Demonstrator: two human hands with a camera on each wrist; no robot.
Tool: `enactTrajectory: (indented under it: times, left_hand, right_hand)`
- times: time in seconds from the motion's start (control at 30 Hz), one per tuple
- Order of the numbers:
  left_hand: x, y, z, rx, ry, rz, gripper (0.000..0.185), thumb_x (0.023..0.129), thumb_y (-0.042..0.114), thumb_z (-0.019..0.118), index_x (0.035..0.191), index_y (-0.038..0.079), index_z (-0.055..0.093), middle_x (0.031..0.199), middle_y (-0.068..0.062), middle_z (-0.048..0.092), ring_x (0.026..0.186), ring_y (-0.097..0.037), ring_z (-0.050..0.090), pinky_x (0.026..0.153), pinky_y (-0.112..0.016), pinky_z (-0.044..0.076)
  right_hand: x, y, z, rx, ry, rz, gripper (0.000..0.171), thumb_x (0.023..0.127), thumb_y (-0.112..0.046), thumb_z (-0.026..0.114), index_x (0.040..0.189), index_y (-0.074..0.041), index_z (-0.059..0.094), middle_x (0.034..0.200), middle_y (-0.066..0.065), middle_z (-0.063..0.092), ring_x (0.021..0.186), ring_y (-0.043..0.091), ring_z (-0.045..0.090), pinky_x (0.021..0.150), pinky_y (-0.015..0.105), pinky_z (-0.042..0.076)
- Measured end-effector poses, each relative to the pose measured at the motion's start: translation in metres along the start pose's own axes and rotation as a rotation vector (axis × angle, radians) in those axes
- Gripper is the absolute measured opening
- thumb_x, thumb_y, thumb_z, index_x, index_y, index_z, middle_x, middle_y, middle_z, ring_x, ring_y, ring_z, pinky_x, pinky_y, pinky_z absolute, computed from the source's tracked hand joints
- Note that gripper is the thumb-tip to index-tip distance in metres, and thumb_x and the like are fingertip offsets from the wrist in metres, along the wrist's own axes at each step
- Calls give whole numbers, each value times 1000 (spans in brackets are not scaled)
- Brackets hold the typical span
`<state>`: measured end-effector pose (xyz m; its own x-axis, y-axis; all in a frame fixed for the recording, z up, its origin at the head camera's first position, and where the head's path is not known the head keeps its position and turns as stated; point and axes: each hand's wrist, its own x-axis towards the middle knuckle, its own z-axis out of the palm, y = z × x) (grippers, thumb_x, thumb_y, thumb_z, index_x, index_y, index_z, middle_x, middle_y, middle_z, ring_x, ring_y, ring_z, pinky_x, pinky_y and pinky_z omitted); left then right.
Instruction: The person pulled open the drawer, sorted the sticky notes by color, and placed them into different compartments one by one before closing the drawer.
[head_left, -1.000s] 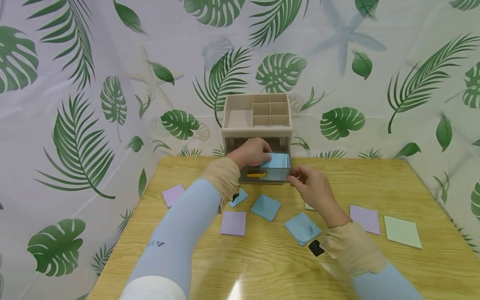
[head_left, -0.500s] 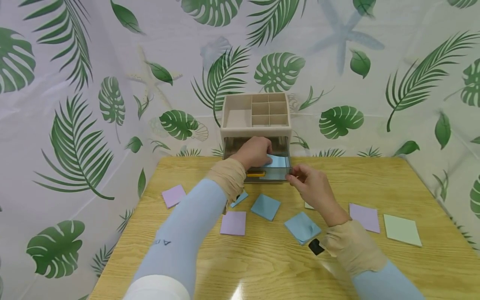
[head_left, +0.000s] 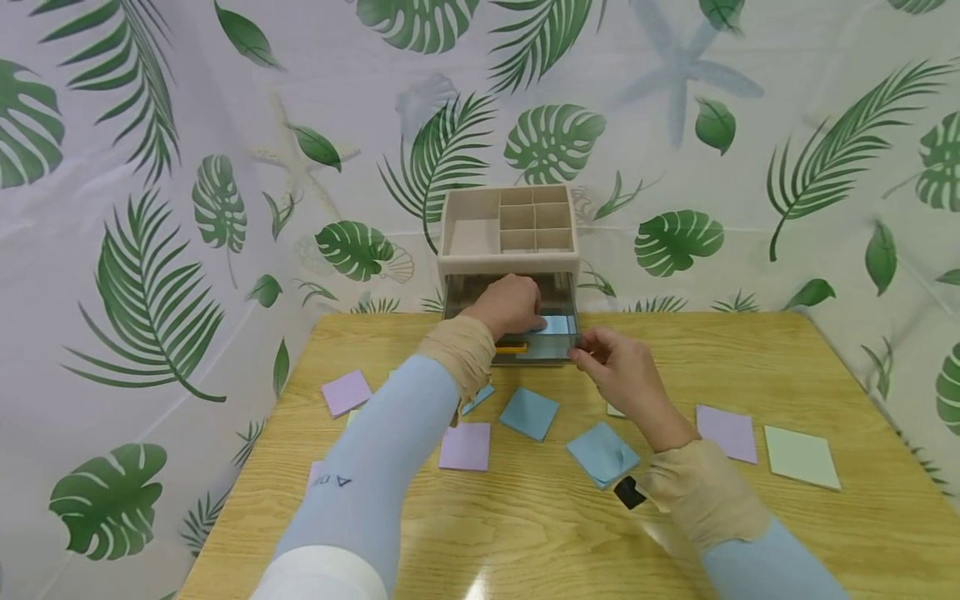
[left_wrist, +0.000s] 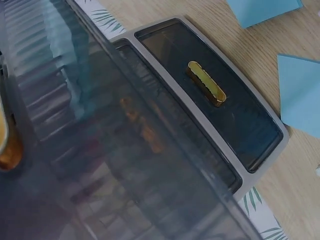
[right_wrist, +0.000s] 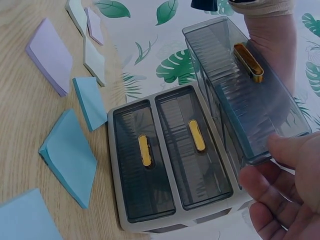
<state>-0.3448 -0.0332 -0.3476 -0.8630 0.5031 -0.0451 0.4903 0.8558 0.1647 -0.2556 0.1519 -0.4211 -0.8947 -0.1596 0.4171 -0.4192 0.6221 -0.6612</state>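
Smoky grey translucent plastic drawer (head_left: pixel 536 337) with a yellow handle stands pulled out from the top of a beige desktop organiser (head_left: pixel 510 242) at the far edge of the wooden table (head_left: pixel 750 517), and a light blue square sticky-note pad (head_left: pixel 558 325) lies inside it. The left hand (head_left: pixel 510 304) reaches into the drawer with fingers curled round that pad, while the right hand (head_left: pixel 622 379) pinches the drawer's front right corner between thumb and fingers. Blue (head_left: pixel 529 413), purple (head_left: pixel 466 446) and pale green (head_left: pixel 801 457) sticky-note pads lie scattered on the table nearer the person.
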Motion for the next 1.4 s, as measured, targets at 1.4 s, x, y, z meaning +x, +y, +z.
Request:
enactTrajectory:
  times: [1.4]
  left_hand:
    - [-94, 75, 152, -201, 20, -5, 43, 92, 45, 62, 110, 6, 67, 98, -2, 66, 86, -15, 62, 70, -25, 50]
  right_hand:
    - [-4, -3, -6, -38, 16, 5, 24, 94, -35, 63, 97, -11, 69, 85, 1, 68, 73, 16, 61, 64, 35, 49]
